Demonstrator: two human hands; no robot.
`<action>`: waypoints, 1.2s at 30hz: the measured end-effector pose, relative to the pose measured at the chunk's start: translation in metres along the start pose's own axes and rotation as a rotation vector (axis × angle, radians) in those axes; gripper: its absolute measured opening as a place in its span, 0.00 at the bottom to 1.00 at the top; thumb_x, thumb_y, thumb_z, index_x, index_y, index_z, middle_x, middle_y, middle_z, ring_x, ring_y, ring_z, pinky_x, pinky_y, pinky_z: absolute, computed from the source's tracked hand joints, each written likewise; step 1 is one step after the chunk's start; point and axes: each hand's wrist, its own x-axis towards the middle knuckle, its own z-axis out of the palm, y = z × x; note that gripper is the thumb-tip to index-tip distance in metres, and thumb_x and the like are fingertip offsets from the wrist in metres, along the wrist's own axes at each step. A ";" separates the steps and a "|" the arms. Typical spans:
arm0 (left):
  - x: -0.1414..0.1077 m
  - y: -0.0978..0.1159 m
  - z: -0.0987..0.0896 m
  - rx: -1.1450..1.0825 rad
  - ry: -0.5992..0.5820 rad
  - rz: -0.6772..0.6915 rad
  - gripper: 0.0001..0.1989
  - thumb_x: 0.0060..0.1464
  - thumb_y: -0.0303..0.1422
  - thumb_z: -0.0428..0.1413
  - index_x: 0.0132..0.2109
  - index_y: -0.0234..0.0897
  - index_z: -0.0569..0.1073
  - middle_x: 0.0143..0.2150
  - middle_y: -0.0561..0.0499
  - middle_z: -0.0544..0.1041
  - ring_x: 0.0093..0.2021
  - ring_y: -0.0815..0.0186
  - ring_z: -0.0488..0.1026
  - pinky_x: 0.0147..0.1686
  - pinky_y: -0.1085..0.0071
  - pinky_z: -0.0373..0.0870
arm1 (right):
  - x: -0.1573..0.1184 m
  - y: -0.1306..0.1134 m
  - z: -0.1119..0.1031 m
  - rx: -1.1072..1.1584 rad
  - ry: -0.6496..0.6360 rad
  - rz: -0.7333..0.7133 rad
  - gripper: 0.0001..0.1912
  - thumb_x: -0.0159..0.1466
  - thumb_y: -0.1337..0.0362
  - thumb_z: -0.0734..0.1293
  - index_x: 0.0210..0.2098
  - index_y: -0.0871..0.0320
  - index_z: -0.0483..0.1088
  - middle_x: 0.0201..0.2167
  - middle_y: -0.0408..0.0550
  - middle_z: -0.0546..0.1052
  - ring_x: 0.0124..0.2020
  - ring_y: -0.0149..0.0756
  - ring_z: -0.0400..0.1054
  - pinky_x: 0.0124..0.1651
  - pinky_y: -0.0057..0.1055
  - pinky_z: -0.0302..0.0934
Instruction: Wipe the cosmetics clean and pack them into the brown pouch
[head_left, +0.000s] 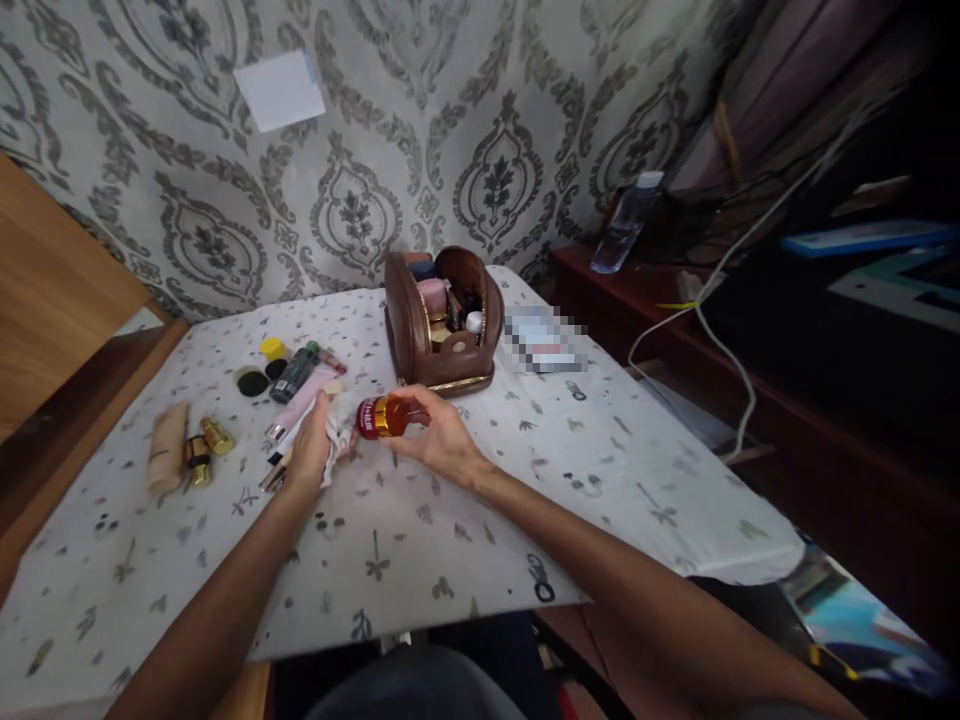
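My right hand [446, 440] grips a small red jar [372, 417] with a gold band, its fingers and thumb curved around one end. The jar lies tilted sideways, with white lettering facing up. Bunched in my left hand [309, 450] is a white cloth [339, 420], close against the jar's lettered end; whether they touch I cannot tell. Just behind both hands stands an unzipped brown toiletry bag [405, 325], filled with several cosmetics. Beyond my left hand lie a dark green bottle [294, 374] and a pale pink tube [304, 402], partly hidden by that hand.
On the left of the patterned tablecloth [420, 600] lie a beige tube [168, 448], small gold-and-black bottles [199, 460], a yellow cap [272, 348] and a dark round disc [252, 381]. A blurred-out flat item [546, 340] is right of the bag. A water bottle [627, 225] stands on the side furniture.
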 end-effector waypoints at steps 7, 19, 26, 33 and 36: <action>-0.026 0.017 -0.004 0.399 0.023 0.572 0.19 0.64 0.42 0.50 0.53 0.35 0.75 0.53 0.45 0.79 0.54 0.59 0.74 0.55 0.65 0.69 | -0.024 0.016 0.002 -0.079 -0.137 0.085 0.26 0.49 0.63 0.76 0.47 0.56 0.70 0.42 0.46 0.78 0.43 0.41 0.73 0.53 0.44 0.67; -0.055 0.009 0.009 0.888 -0.239 1.102 0.11 0.67 0.29 0.47 0.45 0.35 0.75 0.44 0.43 0.76 0.47 0.60 0.72 0.48 0.63 0.69 | -0.022 0.013 -0.005 -0.131 -0.202 0.117 0.20 0.50 0.62 0.75 0.40 0.56 0.67 0.34 0.40 0.75 0.35 0.33 0.69 0.42 0.33 0.65; -0.022 0.010 0.006 0.725 -0.323 0.704 0.18 0.65 0.37 0.45 0.25 0.39 0.61 0.26 0.53 0.66 0.30 0.65 0.66 0.34 0.67 0.63 | -0.021 0.015 -0.007 -0.129 -0.226 0.072 0.26 0.48 0.64 0.77 0.45 0.56 0.71 0.39 0.45 0.76 0.40 0.39 0.73 0.49 0.41 0.68; -0.034 0.009 -0.001 0.703 -0.294 0.722 0.17 0.65 0.37 0.45 0.29 0.38 0.68 0.30 0.50 0.70 0.34 0.63 0.69 0.38 0.67 0.65 | -0.020 0.017 -0.006 -0.048 -0.251 0.054 0.26 0.48 0.62 0.77 0.45 0.57 0.73 0.42 0.46 0.75 0.40 0.38 0.72 0.51 0.41 0.69; -0.047 0.013 -0.001 0.750 -0.253 0.879 0.14 0.66 0.35 0.47 0.39 0.36 0.75 0.38 0.47 0.73 0.42 0.61 0.71 0.46 0.64 0.67 | -0.020 0.019 -0.005 -0.029 -0.242 0.091 0.26 0.48 0.62 0.78 0.46 0.58 0.73 0.42 0.47 0.76 0.39 0.37 0.72 0.49 0.40 0.69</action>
